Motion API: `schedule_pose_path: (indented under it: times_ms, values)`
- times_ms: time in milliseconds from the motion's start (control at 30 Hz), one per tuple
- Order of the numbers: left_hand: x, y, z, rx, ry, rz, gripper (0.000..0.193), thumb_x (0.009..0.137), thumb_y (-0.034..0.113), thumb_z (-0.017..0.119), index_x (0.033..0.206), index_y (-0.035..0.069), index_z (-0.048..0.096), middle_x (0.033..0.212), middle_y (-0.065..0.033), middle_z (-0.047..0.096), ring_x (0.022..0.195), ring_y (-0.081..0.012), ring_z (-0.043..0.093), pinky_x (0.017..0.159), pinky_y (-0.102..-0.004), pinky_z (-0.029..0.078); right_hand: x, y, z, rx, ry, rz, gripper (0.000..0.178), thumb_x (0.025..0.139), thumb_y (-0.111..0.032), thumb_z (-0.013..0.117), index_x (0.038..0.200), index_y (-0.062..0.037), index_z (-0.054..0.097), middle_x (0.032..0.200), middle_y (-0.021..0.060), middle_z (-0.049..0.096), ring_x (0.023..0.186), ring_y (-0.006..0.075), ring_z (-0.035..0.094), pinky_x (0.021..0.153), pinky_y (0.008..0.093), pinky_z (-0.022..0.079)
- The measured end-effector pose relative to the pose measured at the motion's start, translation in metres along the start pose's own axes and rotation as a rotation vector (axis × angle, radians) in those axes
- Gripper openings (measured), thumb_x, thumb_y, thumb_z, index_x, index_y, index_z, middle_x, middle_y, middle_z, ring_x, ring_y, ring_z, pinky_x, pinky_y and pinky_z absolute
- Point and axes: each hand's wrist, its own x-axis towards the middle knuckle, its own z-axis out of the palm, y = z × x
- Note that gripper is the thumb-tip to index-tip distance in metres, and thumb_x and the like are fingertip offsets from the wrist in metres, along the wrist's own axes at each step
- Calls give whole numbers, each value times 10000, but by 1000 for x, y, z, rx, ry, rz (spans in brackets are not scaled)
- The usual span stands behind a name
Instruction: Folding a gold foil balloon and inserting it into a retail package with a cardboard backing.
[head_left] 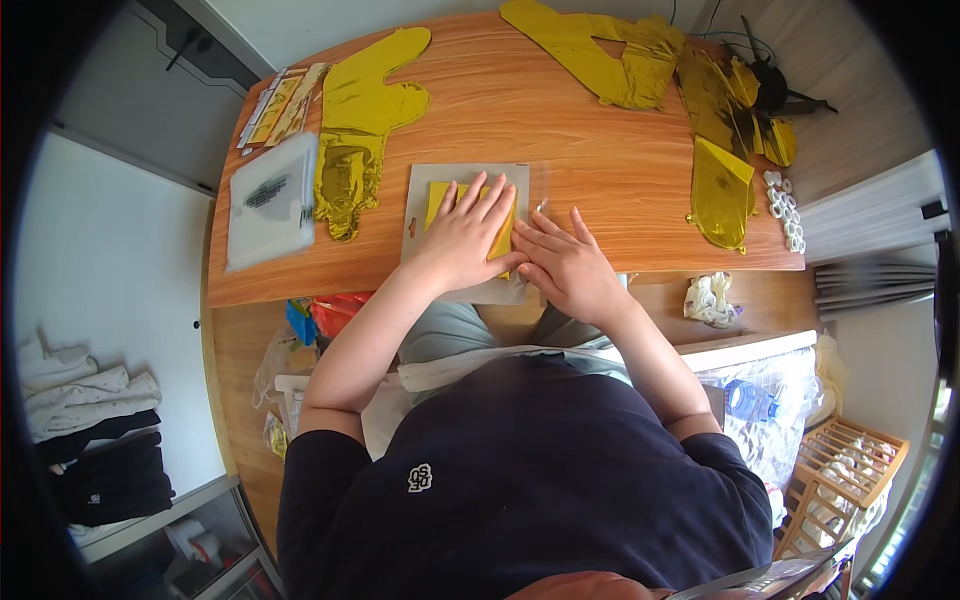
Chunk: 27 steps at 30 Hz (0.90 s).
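A folded gold foil piece (436, 204) lies on a grey backing card (419, 196) near the table's front edge. My left hand (465, 238) is spread flat over the foil, covering much of it. Beside it, my right hand (572, 268) rests with outstretched fingers at the card's right side, on or next to a clear plastic sleeve (538, 185). Both thumbs come close together at the card's lower right. The fingers hide part of the card's right edge.
Flat gold foil balloons lie at the left (365, 95), the far right (620, 72) and the right (722, 190). A stack of clear plastic bags (270, 205) sits by the left edge, with printed cards (284, 108) behind. Small white rolls (785, 212) line the right edge.
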Motion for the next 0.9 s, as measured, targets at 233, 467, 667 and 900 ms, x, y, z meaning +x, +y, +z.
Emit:
schedule_pose_path:
  times_ms: [233,467,667,900]
  values:
    - [14,2,-19,-138,-58,270,983,893,673,657,1633,114,333,1709,-128,287,1600,-323,199,1287,-602,153,-29,-18,-25,-52,-2,52,362,993,-280,663,1307,-105,705,1346,67,682,1275,269,586,1131,512,355]
    - [12,20,-57,-207,-42,252,912,842,559,779,1610,227,415,1708,-98,307,1593,-334,226,1277,-635,113,-63,0,-55,106,124,96,221,870,-101,769,1090,-109,791,977,57,745,970,269,663,924,420,469]
    - [14,42,5,-108,117,-18,720,1010,615,536,1605,227,420,1696,-135,315,1578,-388,239,1251,-654,171,-86,56,-89,-133,263,266,137,899,-65,724,1023,-39,777,887,102,721,889,300,661,847,414,498]
    - [18,43,15,-21,85,0,655,1017,603,520,1602,326,419,1695,-136,316,1561,-417,265,1209,-721,186,-97,112,-138,-206,421,465,145,932,-56,697,1052,-18,768,978,140,752,960,330,695,858,409,539]
